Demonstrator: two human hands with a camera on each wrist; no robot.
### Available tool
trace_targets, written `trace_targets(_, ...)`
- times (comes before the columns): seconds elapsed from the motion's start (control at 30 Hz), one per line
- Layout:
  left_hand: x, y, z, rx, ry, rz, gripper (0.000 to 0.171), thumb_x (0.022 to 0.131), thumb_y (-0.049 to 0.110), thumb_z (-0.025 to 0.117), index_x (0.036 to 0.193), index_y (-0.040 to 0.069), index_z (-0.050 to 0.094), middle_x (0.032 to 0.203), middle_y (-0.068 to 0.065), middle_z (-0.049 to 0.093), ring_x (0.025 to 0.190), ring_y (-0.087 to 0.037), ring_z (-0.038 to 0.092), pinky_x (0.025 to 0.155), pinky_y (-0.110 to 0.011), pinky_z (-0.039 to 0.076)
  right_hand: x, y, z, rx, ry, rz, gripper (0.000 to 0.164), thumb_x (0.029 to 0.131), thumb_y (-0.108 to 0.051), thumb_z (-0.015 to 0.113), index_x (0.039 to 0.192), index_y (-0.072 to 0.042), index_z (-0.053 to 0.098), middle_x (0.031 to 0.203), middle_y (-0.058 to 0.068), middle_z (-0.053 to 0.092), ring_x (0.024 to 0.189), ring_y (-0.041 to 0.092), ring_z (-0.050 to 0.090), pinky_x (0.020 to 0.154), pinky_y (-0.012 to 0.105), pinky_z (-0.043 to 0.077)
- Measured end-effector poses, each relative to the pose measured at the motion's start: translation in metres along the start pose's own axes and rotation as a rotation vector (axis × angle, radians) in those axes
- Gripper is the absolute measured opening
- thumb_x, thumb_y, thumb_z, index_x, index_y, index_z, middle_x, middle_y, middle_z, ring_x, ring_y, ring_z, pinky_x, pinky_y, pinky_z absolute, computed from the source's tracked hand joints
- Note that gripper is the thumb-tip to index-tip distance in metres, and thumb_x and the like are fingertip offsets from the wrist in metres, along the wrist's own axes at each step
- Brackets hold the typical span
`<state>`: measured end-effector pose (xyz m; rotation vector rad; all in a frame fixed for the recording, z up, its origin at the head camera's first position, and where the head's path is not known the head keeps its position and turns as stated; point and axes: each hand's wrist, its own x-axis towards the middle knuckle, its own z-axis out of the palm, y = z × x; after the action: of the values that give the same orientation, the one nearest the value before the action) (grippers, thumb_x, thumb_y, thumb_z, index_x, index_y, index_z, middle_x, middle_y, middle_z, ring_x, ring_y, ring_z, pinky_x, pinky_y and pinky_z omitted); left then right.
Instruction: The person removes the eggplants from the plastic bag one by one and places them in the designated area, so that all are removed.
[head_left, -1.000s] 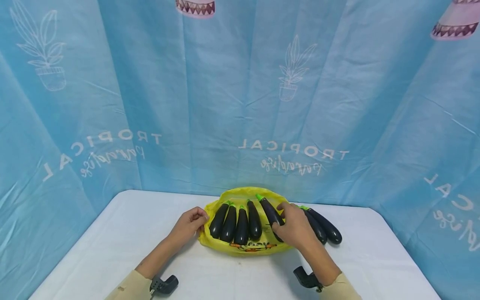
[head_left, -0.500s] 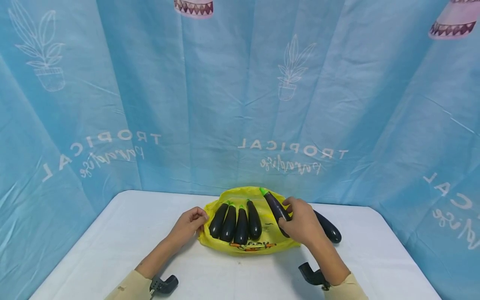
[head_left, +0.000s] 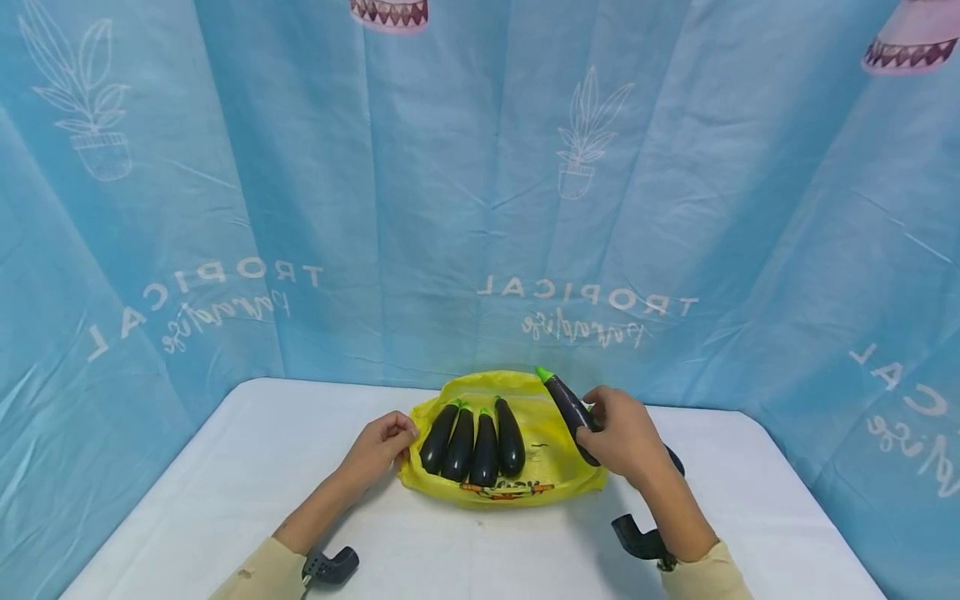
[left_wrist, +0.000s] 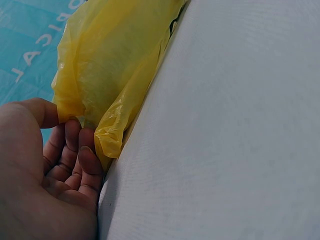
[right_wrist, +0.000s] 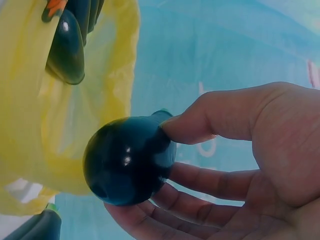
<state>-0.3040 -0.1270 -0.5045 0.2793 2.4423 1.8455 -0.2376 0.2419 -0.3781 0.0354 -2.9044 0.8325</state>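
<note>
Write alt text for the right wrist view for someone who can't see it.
In a person's right-hand grip is a glossy, dark, rounded eggplant, blunt end toward the camera. At left, a translucent yellow plastic bag holds more eggplants, and a green-capped eggplant shows lower left. Blue fabric hangs behind.

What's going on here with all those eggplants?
At a white table, a person's left hand pinches the edge of a yellow bag where four eggplants lie side by side. The right hand grips a fifth eggplant near the bag's right edge, and at least one more eggplant lies on the table, mostly hidden by that hand.
</note>
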Motion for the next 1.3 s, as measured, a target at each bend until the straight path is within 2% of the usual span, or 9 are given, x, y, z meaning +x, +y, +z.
trace_targets(0.4, 0.001, 0.001, -0.001, 0.002, 0.001, -0.004, 0.011, 0.105, 0.015, 0.063, 0.107, 0.003, 0.063, 0.088, -0.007, 0.063, 0.080, -0.023, 0.059, 0.071, -0.029, 0.053, 0.003, 0.013, -0.017, -0.024, 0.018, 0.004, 0.050, 0.088, -0.014, 0.077, 0.133, 0.003, 0.064, 0.117, 0.019, 0.070, 0.096, 0.031, 0.067, 0.082, 0.052, 0.058)
trace_targets(0.67, 0.000, 0.001, -0.001, 0.005, 0.009, -0.020, 0.012, 0.105, 0.015, 0.064, 0.107, 0.004, 0.063, 0.089, -0.006, 0.063, 0.081, -0.022, 0.059, 0.072, -0.028, 0.054, 0.004, 0.029, -0.031, 0.012, 0.014, 0.044, 0.052, 0.088, -0.014, 0.076, 0.135, 0.004, 0.062, 0.119, 0.022, 0.069, 0.095, 0.031, 0.069, 0.072, 0.045, 0.060)
trace_targets(1.3, -0.001, 0.000, 0.000, 0.001, 0.004, -0.003, 0.014, 0.104, 0.017, 0.065, 0.108, 0.004, 0.063, 0.088, -0.006, 0.063, 0.081, -0.022, 0.059, 0.070, -0.030, 0.054, 0.012, 0.076, -0.046, 0.009, 0.014, 0.130, 0.052, 0.090, -0.014, 0.073, 0.136, 0.006, 0.059, 0.124, 0.027, 0.066, 0.101, 0.039, 0.067, 0.077, 0.050, 0.060)
